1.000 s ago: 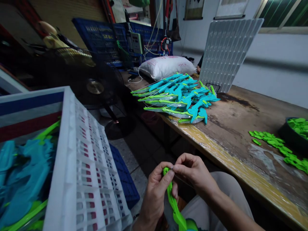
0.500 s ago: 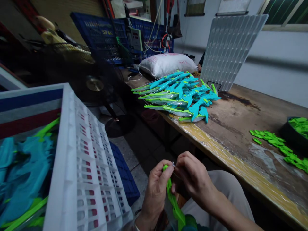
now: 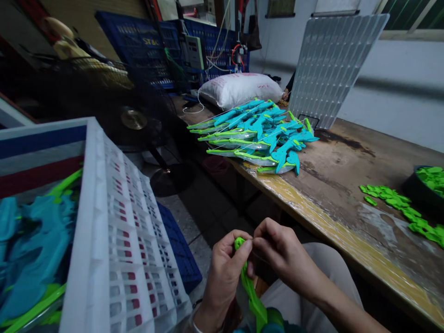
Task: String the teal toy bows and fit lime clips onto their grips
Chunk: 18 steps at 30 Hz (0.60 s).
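Note:
My left hand is closed around the green limb of a toy bow, thumb and fingertips pinching near its tip. The bow's teal body shows at the bottom edge, over my lap. Right beside that tip, my right hand pinches thumb against fingers on a thin string, mostly hidden by the fingertips. Both hands' fingertips nearly meet. On the table corner ahead lies a pile of teal and green toy bows with white strings.
To my left stands a white crate holding teal and green parts, with a blue crate beyond. The wooden table carries a white sack, loose green pieces, a dark bowl and an upright translucent panel.
The right fingertips have closed in against the left thumb at the limb's tip; the white bit seen there before is now covered. The view has shifted slightly.

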Available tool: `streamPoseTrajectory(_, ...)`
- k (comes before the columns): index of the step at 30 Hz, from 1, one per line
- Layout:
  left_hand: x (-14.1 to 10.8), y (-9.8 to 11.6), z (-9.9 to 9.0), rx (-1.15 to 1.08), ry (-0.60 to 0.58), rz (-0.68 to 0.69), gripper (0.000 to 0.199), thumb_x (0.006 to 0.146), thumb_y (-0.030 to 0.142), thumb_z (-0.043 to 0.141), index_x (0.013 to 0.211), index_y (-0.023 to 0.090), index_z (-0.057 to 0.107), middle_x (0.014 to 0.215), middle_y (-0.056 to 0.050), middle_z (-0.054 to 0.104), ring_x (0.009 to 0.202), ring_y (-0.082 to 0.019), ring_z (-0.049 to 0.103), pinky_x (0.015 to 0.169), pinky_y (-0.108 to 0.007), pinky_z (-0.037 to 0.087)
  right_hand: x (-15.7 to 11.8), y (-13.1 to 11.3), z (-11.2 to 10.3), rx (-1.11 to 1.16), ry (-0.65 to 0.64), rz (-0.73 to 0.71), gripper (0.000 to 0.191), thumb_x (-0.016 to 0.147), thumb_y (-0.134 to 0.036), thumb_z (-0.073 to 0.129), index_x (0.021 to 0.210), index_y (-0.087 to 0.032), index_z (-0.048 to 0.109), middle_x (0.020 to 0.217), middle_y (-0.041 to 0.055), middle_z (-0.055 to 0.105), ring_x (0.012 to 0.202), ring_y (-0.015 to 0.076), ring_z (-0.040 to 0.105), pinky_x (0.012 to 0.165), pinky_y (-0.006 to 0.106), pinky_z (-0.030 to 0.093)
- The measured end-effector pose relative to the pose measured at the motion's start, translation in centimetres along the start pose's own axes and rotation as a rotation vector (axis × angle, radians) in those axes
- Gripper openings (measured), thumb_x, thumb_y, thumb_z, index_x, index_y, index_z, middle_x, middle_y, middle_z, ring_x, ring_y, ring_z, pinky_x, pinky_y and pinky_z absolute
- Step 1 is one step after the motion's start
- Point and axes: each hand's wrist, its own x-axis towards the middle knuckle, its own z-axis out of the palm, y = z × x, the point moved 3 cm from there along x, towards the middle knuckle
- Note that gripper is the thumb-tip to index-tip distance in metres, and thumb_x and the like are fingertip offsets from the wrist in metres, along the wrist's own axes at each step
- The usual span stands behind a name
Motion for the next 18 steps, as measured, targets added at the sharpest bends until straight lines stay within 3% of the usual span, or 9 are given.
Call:
streamPoseTrajectory(4,0.3,-0.2,-0.2,-0.025,-0.058,-0.014,0.028,0.084,0.044,0.073,0.082,0.019,0.063,0.045,0.006,0.054,0.038,-0.009,0.047,0.041,-0.018,0.039,0.1,1.1,0.2,0.139,0.062,0.041,0.018,0.096,-0.028,0.061,0.081,-0.019,0.054,0.066,-0.0030,0.056,0.057,0.0103,0.047,0.051,0.020,0.035)
streamPoseTrajectory(8,0.3,-0.2,-0.1,-0.131,-0.117,-0.070,0.029,0.082,0.044,0.075,0.077,0.018,0.063,0.051,0.005,0.053,0.039,-0.007,0.045,0.040,-0.017,0.039,-0.3,1.2,0.5,-0.043,0.158,-0.256,0.016,0.100,-0.020,0.060,0.084,-0.019,0.059,0.076,0.0003,0.060,0.065,0.0115,0.055,0.058,0.020,0.043)
streamPoseTrajectory(12,0.2,0.0,-0.1,-0.220,-0.115,-0.115,0.031,0.077,0.043,0.080,0.077,0.017,0.063,0.055,0.005,0.052,0.043,-0.006,0.044,0.041,-0.016,0.037,-1.0,0.5,1.1,-0.304,0.242,-0.564,0.010,0.104,-0.014,0.052,0.101,-0.016,0.062,0.087,0.0073,0.064,0.075,0.0159,0.059,0.065,0.024,0.050)
streamPoseTrajectory(18,0.3,-0.1,0.2,-0.242,-0.117,-0.138,0.034,0.077,0.044,0.082,0.072,0.015,0.063,0.053,0.005,0.050,0.045,-0.007,0.043,0.042,-0.016,0.038,-1.2,0.2,1.5,-0.491,0.216,-0.631,0.021,0.104,-0.009,0.047,0.122,-0.011,0.059,0.098,0.0131,0.066,0.086,0.0211,0.061,0.074,0.032,0.058)
